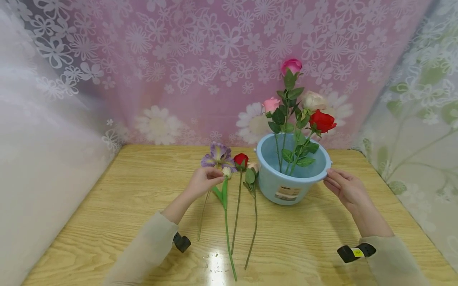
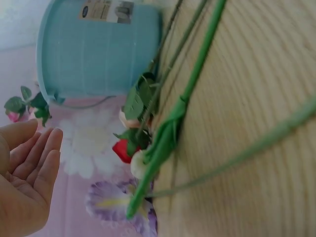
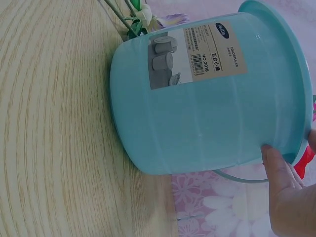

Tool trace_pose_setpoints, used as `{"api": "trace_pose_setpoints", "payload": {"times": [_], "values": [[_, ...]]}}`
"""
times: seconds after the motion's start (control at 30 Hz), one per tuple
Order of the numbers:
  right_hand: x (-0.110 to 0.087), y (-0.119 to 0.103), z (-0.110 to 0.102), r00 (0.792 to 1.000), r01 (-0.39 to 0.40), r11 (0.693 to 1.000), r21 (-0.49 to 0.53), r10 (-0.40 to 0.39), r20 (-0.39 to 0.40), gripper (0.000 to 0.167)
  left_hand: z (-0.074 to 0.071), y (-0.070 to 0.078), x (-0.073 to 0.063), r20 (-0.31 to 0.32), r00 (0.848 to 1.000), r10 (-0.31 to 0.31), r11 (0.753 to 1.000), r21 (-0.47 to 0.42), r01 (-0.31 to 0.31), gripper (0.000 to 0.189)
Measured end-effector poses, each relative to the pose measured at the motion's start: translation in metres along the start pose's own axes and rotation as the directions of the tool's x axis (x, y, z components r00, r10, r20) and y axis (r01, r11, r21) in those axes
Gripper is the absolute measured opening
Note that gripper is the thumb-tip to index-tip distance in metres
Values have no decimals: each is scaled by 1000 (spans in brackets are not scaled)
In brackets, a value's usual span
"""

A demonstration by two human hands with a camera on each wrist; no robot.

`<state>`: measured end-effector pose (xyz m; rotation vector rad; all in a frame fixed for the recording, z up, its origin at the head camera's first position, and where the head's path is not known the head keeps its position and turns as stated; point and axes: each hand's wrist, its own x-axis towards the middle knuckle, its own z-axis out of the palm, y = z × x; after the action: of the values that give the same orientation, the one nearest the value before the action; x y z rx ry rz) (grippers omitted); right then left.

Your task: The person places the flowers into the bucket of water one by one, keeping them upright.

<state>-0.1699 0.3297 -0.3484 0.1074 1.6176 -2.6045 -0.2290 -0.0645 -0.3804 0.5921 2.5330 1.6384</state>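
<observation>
My left hand (image 1: pixel 203 183) hovers at the head of a white tulip (image 1: pixel 227 172) with a green stem. In the left wrist view, its loosely bent fingers (image 2: pixel 42 163) hold nothing and are apart from the tulip, which lies on the table. A light blue bucket (image 1: pixel 266 184) stands upright to the right, and my right hand (image 1: pixel 346 191) grips its right rim, thumb at the top edge and fingers against the outer wall. Inside the bucket stand a bright pink rose (image 1: pixel 291 65), a light pink rose (image 1: pixel 271 105), a cream rose (image 1: pixel 314 101) and a red rose (image 1: pixel 323 121).
Beside the tulip on the wooden table (image 1: pixel 143 190) lie a purple iris (image 1: pixel 218 154), another red rose (image 1: pixel 241 159) and a pale rose (image 1: pixel 252 167), stems toward me. A pink flowered curtain (image 1: pixel 200 79) hangs behind; pale sheets flank both sides.
</observation>
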Motion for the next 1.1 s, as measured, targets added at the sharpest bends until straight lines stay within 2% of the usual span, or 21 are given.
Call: {"api": "trace_pose_setpoints", "payload": {"times": [0.2,0.47,0.73,0.9,1.1], "values": [[0,0,-1,1000,2,1000,7,-2,13,14,-11,-14,-11,-38,999,-22,998,58,24,17],[0,0,-1,1000,9,1000,17,-9,13,14,-21,-28,-20,-34,996,-77,990,117,80,18],[1,1,-2,999,9,999,37,-10,34,15,-24,-42,-18,-41,985,-168,973,156,172,16],[1,2,-2,999,6,999,37,-7,36,16,-24,-50,-16,-18,981,-192,961,200,191,15],[0,1,-2,1000,5,999,38,-7,29,15,-22,-53,-13,-2,966,-257,952,171,254,16]]}}
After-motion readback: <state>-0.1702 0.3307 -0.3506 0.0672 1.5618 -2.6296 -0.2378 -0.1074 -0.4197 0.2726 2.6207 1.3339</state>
